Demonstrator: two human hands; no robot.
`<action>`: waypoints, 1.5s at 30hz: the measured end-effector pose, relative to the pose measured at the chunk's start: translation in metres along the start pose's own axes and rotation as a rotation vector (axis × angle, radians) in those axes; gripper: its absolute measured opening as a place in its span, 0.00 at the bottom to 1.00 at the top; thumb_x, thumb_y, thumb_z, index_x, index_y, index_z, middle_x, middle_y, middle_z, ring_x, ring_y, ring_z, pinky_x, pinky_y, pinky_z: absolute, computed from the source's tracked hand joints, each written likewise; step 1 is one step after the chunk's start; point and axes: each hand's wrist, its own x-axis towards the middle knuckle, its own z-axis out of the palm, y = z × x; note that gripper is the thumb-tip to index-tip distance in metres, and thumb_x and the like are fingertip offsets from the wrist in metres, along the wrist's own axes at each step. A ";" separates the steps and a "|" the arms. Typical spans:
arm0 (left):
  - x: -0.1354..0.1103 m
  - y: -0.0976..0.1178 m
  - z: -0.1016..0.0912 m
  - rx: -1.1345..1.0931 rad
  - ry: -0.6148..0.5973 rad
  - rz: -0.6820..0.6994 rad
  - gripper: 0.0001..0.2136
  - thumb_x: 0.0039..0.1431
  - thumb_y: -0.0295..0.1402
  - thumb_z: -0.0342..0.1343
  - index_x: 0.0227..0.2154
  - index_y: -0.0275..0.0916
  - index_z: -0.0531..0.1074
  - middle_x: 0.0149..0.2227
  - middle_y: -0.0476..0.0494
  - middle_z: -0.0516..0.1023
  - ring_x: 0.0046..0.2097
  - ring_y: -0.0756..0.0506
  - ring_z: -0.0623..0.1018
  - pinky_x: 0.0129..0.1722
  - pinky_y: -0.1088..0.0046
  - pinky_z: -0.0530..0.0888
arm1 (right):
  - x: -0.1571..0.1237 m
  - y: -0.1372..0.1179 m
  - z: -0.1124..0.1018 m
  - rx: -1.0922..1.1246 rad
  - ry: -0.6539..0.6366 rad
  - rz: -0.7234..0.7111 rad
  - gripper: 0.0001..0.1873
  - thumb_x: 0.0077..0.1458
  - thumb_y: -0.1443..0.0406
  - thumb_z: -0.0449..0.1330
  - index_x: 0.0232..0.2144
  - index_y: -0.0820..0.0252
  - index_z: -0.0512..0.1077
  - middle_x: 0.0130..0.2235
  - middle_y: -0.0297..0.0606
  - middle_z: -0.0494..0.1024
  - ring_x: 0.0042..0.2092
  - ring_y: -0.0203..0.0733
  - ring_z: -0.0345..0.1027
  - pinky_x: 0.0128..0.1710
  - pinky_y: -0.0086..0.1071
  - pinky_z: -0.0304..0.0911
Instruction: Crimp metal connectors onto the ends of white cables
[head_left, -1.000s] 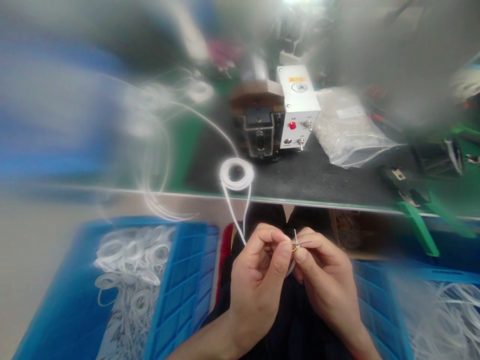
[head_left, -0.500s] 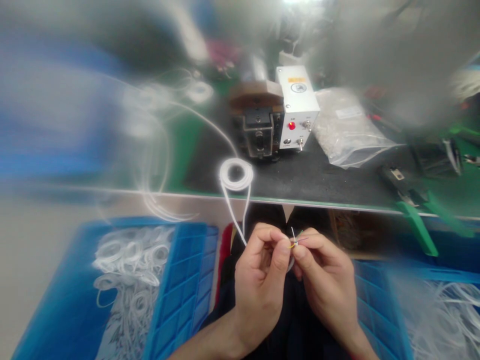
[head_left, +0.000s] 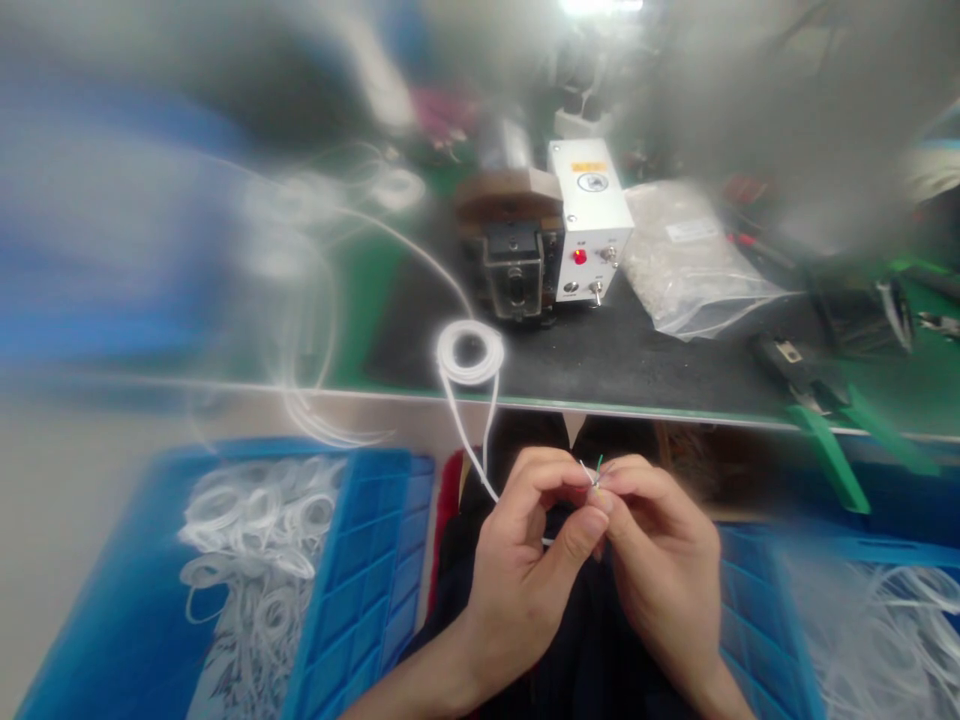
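A white cable [head_left: 470,455] runs down from a coil [head_left: 471,375] at the bench edge to my hands. Its stripped end, fanned into thin coloured wires [head_left: 598,466], pokes up between my fingertips; a white and a green one show best. My left hand [head_left: 529,550] is closed, thumb and forefinger pinching at the cable end. Close against it, my right hand [head_left: 656,550] pinches the same end with thumb and forefinger. The fingertips of both hands touch and hide the exact grip.
Behind the coil stands a machine with a white control box [head_left: 592,225] and red lamp. Right of it lie a clear bag [head_left: 686,260] of small parts and green-handled pliers [head_left: 829,450]. Blue crates [head_left: 356,590] with coiled cables flank my lap.
My left thumb and forefinger have shifted right, over the wire end against the right fingertips. The yellow wire is now mostly covered, and the green one stands up more clearly.
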 end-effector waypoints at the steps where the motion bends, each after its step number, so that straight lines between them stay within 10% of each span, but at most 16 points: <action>1: 0.001 0.001 0.000 -0.011 -0.001 0.003 0.08 0.72 0.27 0.63 0.49 0.45 0.77 0.49 0.44 0.70 0.46 0.46 0.78 0.38 0.74 0.81 | 0.000 -0.001 0.000 -0.019 -0.011 -0.007 0.06 0.67 0.69 0.70 0.38 0.51 0.82 0.39 0.33 0.78 0.29 0.33 0.70 0.25 0.26 0.67; 19: 0.006 -0.003 -0.010 -0.145 0.033 -0.068 0.02 0.74 0.30 0.61 0.45 0.41 0.78 0.38 0.47 0.76 0.30 0.52 0.77 0.27 0.78 0.74 | 0.016 -0.020 -0.026 -0.300 -0.060 -0.090 0.06 0.73 0.66 0.65 0.46 0.50 0.82 0.43 0.36 0.73 0.36 0.38 0.69 0.34 0.33 0.63; 31: 0.005 0.009 -0.014 0.045 -0.039 -0.026 0.04 0.74 0.28 0.60 0.42 0.41 0.79 0.40 0.47 0.73 0.32 0.53 0.74 0.31 0.77 0.71 | 0.074 -0.062 -0.026 -0.322 -0.630 0.030 0.05 0.69 0.63 0.68 0.39 0.55 0.85 0.37 0.38 0.80 0.38 0.43 0.75 0.39 0.37 0.70; 45: 0.003 0.000 -0.010 -0.099 0.031 -0.045 0.02 0.76 0.32 0.59 0.44 0.41 0.75 0.40 0.48 0.70 0.30 0.53 0.71 0.29 0.76 0.68 | 0.043 -0.038 -0.015 -0.308 -0.393 -0.008 0.10 0.71 0.64 0.66 0.34 0.57 0.77 0.34 0.33 0.74 0.31 0.36 0.67 0.30 0.30 0.64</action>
